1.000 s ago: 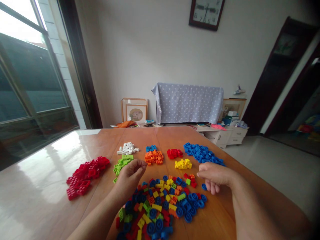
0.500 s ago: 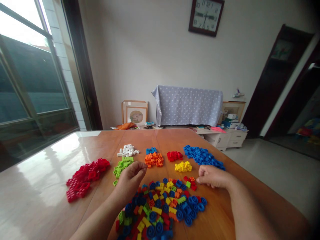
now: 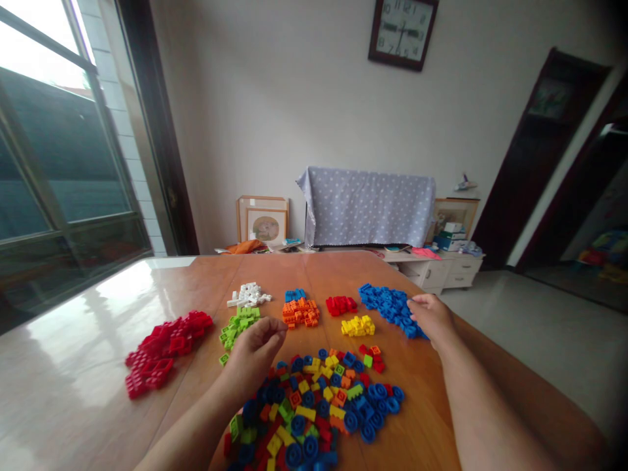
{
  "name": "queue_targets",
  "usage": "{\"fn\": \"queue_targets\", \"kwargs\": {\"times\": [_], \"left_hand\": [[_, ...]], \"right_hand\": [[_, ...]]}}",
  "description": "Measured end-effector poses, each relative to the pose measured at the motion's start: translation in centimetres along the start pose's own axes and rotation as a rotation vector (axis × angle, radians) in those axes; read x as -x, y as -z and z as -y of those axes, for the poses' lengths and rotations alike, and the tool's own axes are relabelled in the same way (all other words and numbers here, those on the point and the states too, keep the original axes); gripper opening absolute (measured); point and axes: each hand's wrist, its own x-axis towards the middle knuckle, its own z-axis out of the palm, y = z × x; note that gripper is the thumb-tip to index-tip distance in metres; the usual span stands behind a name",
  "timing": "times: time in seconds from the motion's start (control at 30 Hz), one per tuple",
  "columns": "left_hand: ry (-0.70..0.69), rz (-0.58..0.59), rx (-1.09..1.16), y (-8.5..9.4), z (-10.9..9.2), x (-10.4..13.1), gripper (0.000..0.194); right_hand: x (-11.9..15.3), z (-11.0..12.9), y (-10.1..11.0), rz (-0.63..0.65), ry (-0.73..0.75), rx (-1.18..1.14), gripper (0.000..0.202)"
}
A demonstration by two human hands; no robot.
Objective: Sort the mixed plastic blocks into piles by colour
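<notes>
My left hand (image 3: 260,343) is closed in a pinch beside the light green bricks (image 3: 238,325). Its fingertips are close to the orange bricks (image 3: 301,313), and whatever they hold is too small to name. My right hand (image 3: 432,315) reaches the right side of the blue brick pile (image 3: 387,304), thumb and fingers drawn together; what lies between them is hidden. Between my forearms spreads a mixed heap of toy bricks (image 3: 307,413), with blue round pieces, yellow, orange, red and green ones. A few red, orange and green bricks (image 3: 371,358) lie at its upper right.
On the wooden table (image 3: 186,425) are a dark red brick pile (image 3: 169,347) at left, white bricks (image 3: 249,294), small blue bricks (image 3: 295,295), red bricks (image 3: 341,305) and yellow bricks (image 3: 358,326). Behind stands a low white cabinet (image 3: 461,271); the table's right edge runs past my right arm.
My right hand has moved away from the small red and green bricks, up and right to the blue pile. My left hand has stayed nearly in place, still pinched.
</notes>
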Motion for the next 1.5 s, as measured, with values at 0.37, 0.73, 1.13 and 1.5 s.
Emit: {"fn": "queue_targets", "kwargs": {"times": [0.37, 0.73, 1.13, 1.5], "left_hand": [[0.01, 0.008, -0.007, 0.2, 0.8, -0.2, 0.027], [0.027, 0.003, -0.011, 0.0, -0.3, 0.0, 0.027], [0.008, 0.004, -0.022, 0.3, 0.6, -0.1, 0.025], [0.037, -0.056, 0.016, 0.7, 0.0, -0.3, 0.024]], "right_hand": [[-0.6, -0.5, 0.2, -0.085, -0.026, -0.071, 0.028], [2.9, 3.2, 0.7, 0.34, 0.015, -0.001, 0.025], [6.5, 3.8, -1.4, 1.007, 0.107, 0.247, 0.019], [6.7, 3.7, -1.8, 1.002, 0.175, 0.276, 0.013]]}}
